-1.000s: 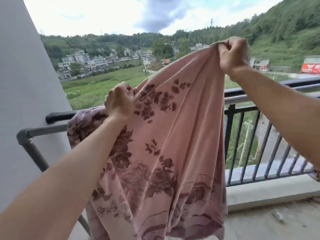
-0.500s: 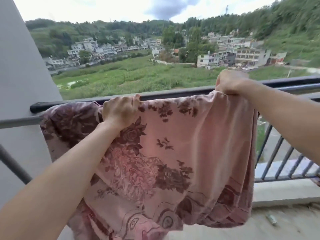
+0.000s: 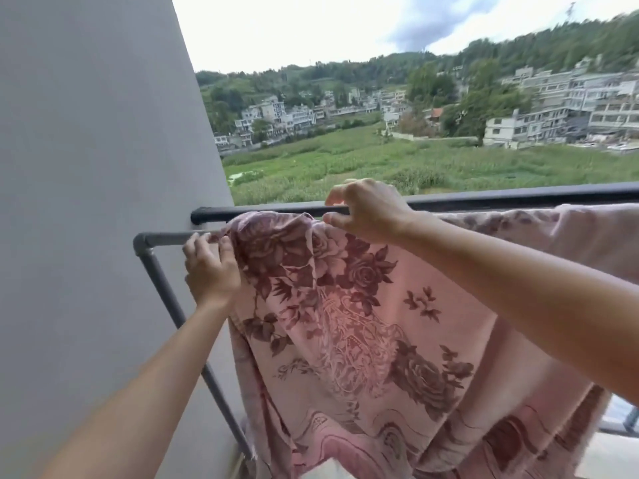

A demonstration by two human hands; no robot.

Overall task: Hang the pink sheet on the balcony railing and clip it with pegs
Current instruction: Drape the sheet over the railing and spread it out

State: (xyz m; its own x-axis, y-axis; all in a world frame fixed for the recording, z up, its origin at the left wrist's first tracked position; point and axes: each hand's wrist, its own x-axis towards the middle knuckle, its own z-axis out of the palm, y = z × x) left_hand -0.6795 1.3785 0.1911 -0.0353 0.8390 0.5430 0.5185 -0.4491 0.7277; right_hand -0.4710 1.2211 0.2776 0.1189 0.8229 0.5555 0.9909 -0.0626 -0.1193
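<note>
At centre left my left grip (image 3: 211, 271) pinches the sheet (image 3: 345, 326) at its edge, while mid-frame my right grip (image 3: 368, 212) pinches its top on the rail (image 3: 166, 238).

Plain grey wall (image 3: 86, 202) is seen taking up the whole left side. Past it, a green field (image 3: 415, 164) is lit by flat daylight, backed by pale blocky buildings (image 3: 553, 108) and a wooded hillside (image 3: 518, 53). Cloudy sky (image 3: 311, 25), one darker patch.
</note>
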